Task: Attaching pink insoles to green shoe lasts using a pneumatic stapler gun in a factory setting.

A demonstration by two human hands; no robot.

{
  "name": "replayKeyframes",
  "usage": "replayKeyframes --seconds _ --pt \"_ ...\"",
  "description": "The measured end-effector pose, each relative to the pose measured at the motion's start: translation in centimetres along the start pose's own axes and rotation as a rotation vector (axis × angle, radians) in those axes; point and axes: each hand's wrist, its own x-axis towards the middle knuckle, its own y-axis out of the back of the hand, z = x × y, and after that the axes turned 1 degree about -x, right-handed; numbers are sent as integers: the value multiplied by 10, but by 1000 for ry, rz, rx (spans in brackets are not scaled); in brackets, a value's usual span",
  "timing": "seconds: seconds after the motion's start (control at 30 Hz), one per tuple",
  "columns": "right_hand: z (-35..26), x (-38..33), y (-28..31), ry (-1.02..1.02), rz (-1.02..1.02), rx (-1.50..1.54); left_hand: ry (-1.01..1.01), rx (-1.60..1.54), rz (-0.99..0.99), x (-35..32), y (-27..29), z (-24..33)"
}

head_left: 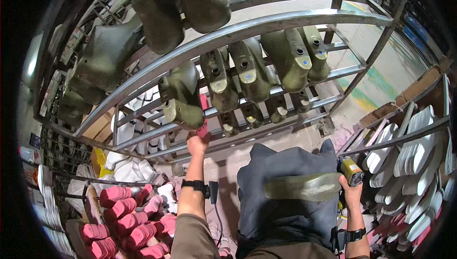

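Observation:
My left hand [197, 143] reaches forward to the lower part of the metal rack, its fingers closed on a pink insole [203, 128] that stands partly behind a shoe last. An olive-green shoe last [302, 187] lies sole up across the dark apron [276, 164] on my lap. My right hand [352, 192] grips a yellow and black hand tool [352, 171] at the toe end of this last, with the thumb against the last. The exact kind of tool is unclear.
A metal rack [266, 26] ahead carries several green shoe lasts [250, 76] on its tiers. Bundles of pink insoles [128, 223] stand at the lower left. Stacked white insoles [414, 145] fill a holder on the right. White material [126, 164] lies behind the pink bundles.

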Motion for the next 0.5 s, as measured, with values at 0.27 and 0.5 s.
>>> replayKeyframes --seconds 0.27,0.5 --pt "3 -1 -5 -29 50 -15 168 -133 -134 -22 18 -26" --pt "-8 4 -7 26 20 22 -60 -866 -428 -216 79 -8"
